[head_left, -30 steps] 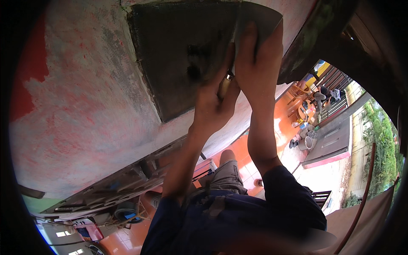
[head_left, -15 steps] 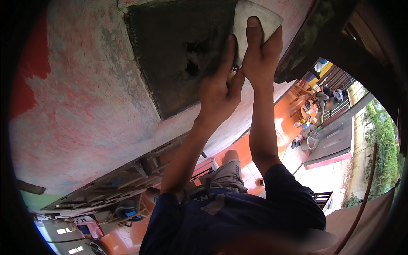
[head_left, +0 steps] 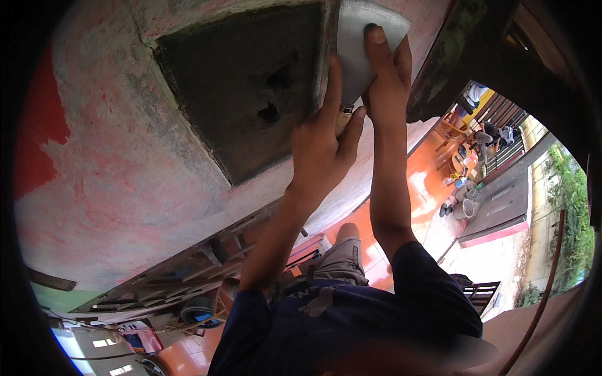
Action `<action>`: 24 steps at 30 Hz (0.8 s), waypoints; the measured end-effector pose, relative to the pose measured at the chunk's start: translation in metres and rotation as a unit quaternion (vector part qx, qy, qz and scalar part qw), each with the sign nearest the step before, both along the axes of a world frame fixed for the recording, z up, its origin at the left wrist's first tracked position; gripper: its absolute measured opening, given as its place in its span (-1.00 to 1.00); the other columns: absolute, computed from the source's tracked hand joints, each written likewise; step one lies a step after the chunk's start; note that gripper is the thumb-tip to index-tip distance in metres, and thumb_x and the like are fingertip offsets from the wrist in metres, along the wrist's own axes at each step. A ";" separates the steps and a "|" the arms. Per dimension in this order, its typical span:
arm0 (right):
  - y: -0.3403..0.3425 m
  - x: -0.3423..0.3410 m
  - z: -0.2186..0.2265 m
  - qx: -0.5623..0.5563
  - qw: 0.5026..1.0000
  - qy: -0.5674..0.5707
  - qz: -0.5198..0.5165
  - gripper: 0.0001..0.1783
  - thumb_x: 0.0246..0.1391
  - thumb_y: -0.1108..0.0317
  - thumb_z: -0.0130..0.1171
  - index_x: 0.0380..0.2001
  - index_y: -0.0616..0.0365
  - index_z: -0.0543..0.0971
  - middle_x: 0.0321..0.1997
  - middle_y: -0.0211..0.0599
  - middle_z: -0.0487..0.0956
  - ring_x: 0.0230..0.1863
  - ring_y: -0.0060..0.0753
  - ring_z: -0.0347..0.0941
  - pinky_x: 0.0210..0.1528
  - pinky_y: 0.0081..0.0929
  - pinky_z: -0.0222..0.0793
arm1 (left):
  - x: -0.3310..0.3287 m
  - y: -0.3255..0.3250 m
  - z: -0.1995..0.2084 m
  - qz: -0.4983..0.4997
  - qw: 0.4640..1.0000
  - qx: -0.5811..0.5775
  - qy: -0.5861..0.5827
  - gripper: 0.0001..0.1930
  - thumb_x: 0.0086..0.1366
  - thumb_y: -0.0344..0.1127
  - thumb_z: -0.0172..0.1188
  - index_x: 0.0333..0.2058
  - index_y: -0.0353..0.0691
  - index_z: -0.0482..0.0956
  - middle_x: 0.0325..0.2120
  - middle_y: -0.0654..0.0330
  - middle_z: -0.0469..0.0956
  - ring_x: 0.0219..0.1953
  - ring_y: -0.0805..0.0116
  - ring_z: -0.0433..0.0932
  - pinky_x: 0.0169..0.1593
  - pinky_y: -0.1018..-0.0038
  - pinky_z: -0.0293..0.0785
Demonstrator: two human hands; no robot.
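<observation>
A wide putty knife with a grey metal blade and a pale handle lies against the wall at the top, just right of a dark mesh panel. My left hand is closed round its handle, one finger stretched along the blade's left edge. My right hand grips the blade's right side, its thumb pressed on the face and the other fingers partly hidden behind. Two ragged holes show in the mesh.
The wall is patchy white and pink, with red paint at far left. A dark beam runs close by my right hand. Below are an orange tiled floor, a bucket and a small round table.
The putty knife and both hands have shifted right relative to the mesh panel, off its edge. The view has turned slightly, so the panel stands further left. Both hands keep their grip.
</observation>
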State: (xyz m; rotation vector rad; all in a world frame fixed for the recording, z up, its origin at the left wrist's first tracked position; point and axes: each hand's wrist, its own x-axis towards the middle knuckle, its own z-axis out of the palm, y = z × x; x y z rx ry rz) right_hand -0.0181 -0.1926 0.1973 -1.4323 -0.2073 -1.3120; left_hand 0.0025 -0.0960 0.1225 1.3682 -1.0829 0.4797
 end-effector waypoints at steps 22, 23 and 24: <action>0.044 0.008 0.006 -0.175 0.957 -0.079 -0.218 -0.86 0.25 0.46 0.00 -0.19 0.33 0.45 -0.46 -0.11 0.59 -0.49 -0.26 0.56 -0.45 -0.40 0.37 | 0.011 0.050 0.011 -0.166 0.977 -0.005 0.132 -0.18 0.08 -0.57 0.08 0.40 -0.28 0.15 -0.67 0.28 0.37 -0.58 0.61 0.31 -0.44 0.65 0.26; 0.046 0.008 0.006 -0.180 0.955 -0.081 -0.221 -0.87 0.25 0.46 0.00 -0.21 0.32 0.44 -0.47 -0.11 0.59 -0.50 -0.26 0.55 -0.46 -0.40 0.36 | 0.012 0.051 0.011 -0.175 0.975 -0.005 0.138 -0.18 0.07 -0.57 0.08 0.40 -0.28 0.16 -0.67 0.28 0.37 -0.57 0.62 0.31 -0.44 0.66 0.26; 0.047 0.007 0.008 -0.184 0.954 -0.082 -0.224 -0.88 0.25 0.46 0.00 -0.22 0.32 0.43 -0.48 -0.11 0.58 -0.51 -0.26 0.54 -0.48 -0.40 0.35 | 0.012 0.051 0.012 -0.193 0.970 -0.015 0.144 -0.18 0.09 -0.57 0.09 0.40 -0.27 0.16 -0.65 0.30 0.39 -0.57 0.63 0.30 -0.43 0.66 0.25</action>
